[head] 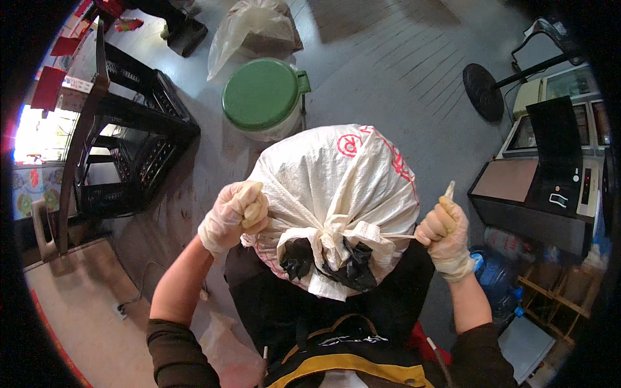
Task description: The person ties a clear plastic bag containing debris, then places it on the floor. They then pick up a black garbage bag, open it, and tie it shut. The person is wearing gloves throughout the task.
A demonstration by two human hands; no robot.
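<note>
A full white woven plastic sack [310,169] with red print stands upright before me. Its mouth is gathered into a tight neck [335,230], and edges of a black plastic liner [356,266] poke out there. From the neck a thin pale cord [398,236] runs taut to my right hand [444,230], which is clenched on it, a short end sticking up past the thumb. My left hand [235,216] is a tight fist at the sack's left side, seemingly on the cord's other end, which is hard to make out. Both hands wear thin translucent gloves.
Beyond the sack stands a bucket with a green lid [262,94], with a clear plastic bag [254,29] behind it. Black plastic crates [145,145] are at left, near another person's shoe [187,36]. A dark appliance [529,194] and a blue water bottle [497,281] are at right.
</note>
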